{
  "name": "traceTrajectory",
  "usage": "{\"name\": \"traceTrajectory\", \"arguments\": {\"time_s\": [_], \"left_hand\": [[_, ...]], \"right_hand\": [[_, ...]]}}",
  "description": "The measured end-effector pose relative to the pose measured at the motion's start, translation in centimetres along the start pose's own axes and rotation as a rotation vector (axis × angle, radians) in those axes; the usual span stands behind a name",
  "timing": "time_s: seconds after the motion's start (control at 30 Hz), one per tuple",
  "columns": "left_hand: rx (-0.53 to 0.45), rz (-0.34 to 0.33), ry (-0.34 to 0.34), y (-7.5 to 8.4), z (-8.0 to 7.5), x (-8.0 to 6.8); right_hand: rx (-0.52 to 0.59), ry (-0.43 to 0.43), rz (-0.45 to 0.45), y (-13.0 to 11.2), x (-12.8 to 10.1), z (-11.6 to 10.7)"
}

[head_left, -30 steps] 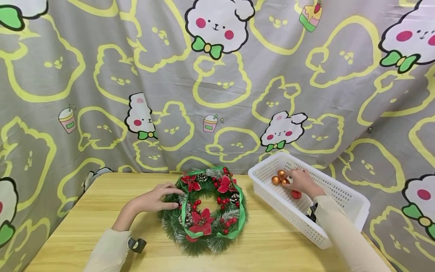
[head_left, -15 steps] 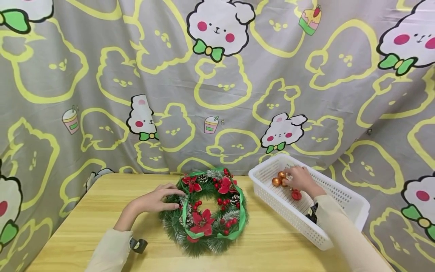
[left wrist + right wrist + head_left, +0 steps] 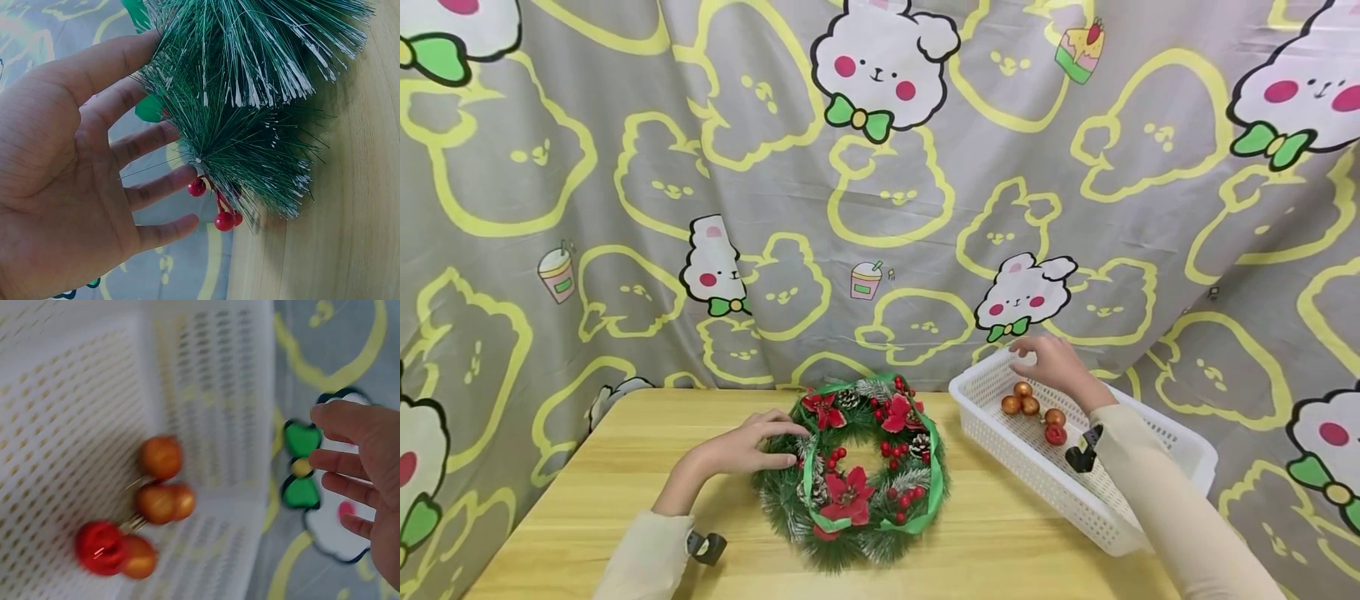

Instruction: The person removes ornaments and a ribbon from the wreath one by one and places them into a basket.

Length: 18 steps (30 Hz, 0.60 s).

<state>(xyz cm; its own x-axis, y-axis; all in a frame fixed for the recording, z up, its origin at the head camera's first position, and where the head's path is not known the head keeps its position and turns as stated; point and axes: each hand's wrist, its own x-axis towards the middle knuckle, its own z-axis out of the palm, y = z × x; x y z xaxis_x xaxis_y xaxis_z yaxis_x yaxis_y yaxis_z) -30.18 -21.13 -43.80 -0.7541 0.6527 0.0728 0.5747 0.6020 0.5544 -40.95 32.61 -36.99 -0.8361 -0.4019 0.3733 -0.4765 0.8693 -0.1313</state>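
A green Christmas wreath (image 3: 853, 467) lies on the table, trimmed with red flowers, pine cones, red berries and a green ribbon. At its left side my left hand (image 3: 748, 442) touches the needles with spread, relaxed fingers. The left wrist view shows that palm (image 3: 69, 181) beside the bristles (image 3: 231, 69) and red berries (image 3: 224, 220). My right hand (image 3: 1052, 362) is raised over the far rim of the white basket, fingers loosely bent and nothing seen in them. Inside the basket lie several gold ball ornaments (image 3: 1029, 406) and one shiny red ball ornament (image 3: 100, 547).
The white perforated basket (image 3: 1030, 458) stands at an angle on the table's right side. A grey curtain (image 3: 910, 200) with cartoon prints hangs directly behind the wooden table (image 3: 715, 550). Black wrist cameras (image 3: 707, 547) are strapped to both wrists.
My right hand has risen from among the gold balls to above the basket's far rim, uncovering a gold ball beside the red one. My left hand stays at the wreath.
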Motion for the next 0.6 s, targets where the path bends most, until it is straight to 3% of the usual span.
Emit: {"name": "traceTrajectory", "arguments": {"time_s": [0.2,0.4,0.6], "left_hand": [[-0.012,-0.002,0.004,-0.1,0.0,-0.1],[-0.008,0.009,0.001,-0.3,0.0,-0.1],[-0.006,0.009,-0.004,-0.2,-0.1,0.0]], "right_hand": [[0.143,-0.016,-0.031,-3.7,2.8,-1.8],[0.328,-0.114,-0.031,-8.0,5.2,-2.8],[0.553,-0.23,-0.008,-11.5,7.4,-2.0]]}}
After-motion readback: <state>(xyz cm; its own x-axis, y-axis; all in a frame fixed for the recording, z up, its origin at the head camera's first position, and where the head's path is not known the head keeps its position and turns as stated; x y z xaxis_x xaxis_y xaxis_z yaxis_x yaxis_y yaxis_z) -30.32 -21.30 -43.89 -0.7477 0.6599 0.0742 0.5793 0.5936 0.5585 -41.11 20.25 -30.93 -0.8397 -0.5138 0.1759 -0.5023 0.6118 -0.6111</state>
